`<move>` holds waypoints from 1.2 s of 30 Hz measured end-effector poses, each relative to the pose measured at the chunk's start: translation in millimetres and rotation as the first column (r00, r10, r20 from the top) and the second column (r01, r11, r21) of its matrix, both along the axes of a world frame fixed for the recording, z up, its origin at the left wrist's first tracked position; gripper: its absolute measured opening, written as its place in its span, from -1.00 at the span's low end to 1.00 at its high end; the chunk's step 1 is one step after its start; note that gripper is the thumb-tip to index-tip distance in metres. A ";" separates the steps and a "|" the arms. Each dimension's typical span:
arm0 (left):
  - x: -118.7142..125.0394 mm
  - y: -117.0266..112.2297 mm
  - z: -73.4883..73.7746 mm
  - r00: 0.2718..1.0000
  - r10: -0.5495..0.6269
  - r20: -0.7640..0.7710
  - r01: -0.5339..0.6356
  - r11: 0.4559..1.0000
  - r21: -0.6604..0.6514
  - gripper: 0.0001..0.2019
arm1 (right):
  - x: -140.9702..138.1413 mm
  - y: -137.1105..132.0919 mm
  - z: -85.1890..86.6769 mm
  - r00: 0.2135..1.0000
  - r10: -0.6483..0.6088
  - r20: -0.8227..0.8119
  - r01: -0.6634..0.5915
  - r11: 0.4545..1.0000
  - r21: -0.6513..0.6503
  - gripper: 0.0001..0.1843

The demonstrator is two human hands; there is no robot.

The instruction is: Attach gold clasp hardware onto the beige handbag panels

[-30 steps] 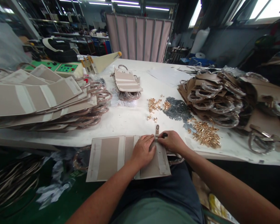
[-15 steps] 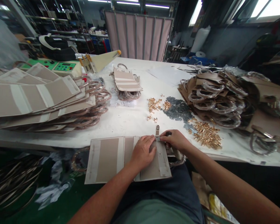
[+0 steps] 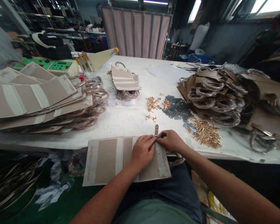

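The panel [image 3: 106, 161] juts over the table's [image 3: 123, 119] near edge; it looks light, stiff and easily creased, best taken by its outer borders. The left hand [image 3: 143, 152] lies flat on it, fingers extended, while the right's [image 3: 171, 140] fingers grasp a dark tool [image 3: 164, 134] at its far edge.

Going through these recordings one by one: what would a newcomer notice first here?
Probably the golden metal pieces heaped on the white table, right of the hands. Next, the beige panels stacked at left and the brown pile with shiny loops at right. Front and centre, the left hand rests on an open panel, the right hand at its top edge.
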State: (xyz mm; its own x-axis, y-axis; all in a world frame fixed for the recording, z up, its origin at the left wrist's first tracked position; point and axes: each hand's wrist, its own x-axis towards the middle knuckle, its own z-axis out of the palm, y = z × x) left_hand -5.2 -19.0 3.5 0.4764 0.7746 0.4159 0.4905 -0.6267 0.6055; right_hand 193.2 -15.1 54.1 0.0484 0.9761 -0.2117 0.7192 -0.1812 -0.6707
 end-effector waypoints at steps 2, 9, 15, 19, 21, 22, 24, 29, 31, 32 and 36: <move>0.8 0.7 0.6 1.000 0.003 -0.003 -0.003 1.000 0.011 -0.65 | -0.7 0.9 -0.5 0.999 0.022 0.038 -0.023 1.000 0.019 -0.88; 6.5 10.4 0.2 0.998 0.057 -0.004 -0.057 0.998 0.025 -0.79 | -6.9 -0.8 -5.4 0.990 -0.025 0.139 0.010 0.993 0.114 -0.94; 7.5 22.2 3.4 0.999 0.031 -0.021 -0.029 0.997 0.072 -0.86 | -6.1 0.9 -3.1 0.995 -0.018 0.097 0.011 0.997 0.073 -0.93; 7.4 26.9 6.1 0.998 0.015 -0.061 -0.008 0.994 0.106 -0.88 | 14.3 16.5 10.9 0.996 0.082 -0.043 -0.084 0.995 -0.049 -0.87; 7.6 29.1 6.9 0.998 0.011 -0.066 -0.006 0.996 0.086 -0.87 | 32.3 34.5 16.5 0.997 0.053 -0.062 -0.057 0.996 -0.074 -0.78; 7.7 30.3 7.3 0.998 0.011 -0.065 -0.007 0.998 0.066 -0.87 | 42.6 46.1 18.0 0.999 0.014 -0.045 -0.017 0.998 -0.065 -0.74; 8.0 32.6 8.3 0.998 0.015 -0.067 -0.014 1.000 0.019 -0.88 | 63.7 72.5 17.9 0.997 -0.076 0.025 0.077 0.997 -0.016 -0.72; 7.6 34.0 11.5 0.998 0.035 -0.053 -0.037 0.998 -0.052 -0.85 | 98.6 133.1 2.1 0.953 -0.194 0.234 0.178 0.980 0.086 -0.64; 7.5 32.7 11.9 0.998 0.040 -0.039 -0.042 0.998 -0.056 -0.84 | 101.2 148.9 -6.8 0.936 -0.201 0.290 0.181 0.979 0.096 -0.61; 7.5 32.1 11.7 0.998 0.042 -0.036 -0.044 0.998 -0.053 -0.83 | 100.8 154.8 -11.0 0.929 -0.196 0.314 0.174 0.980 0.097 -0.60; 7.6 31.1 9.4 0.999 0.047 -0.024 -0.048 0.998 -0.046 -0.81 | 97.1 168.8 -21.8 0.904 -0.161 0.397 0.141 0.987 0.078 -0.59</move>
State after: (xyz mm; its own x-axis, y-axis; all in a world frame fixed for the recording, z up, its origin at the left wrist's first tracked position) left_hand 2.4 12.1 12.9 0.4471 0.8152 0.3680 0.5332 -0.5733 0.6222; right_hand 290.2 153.7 32.3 0.2672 0.9586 -0.0982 0.8955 -0.2847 -0.3420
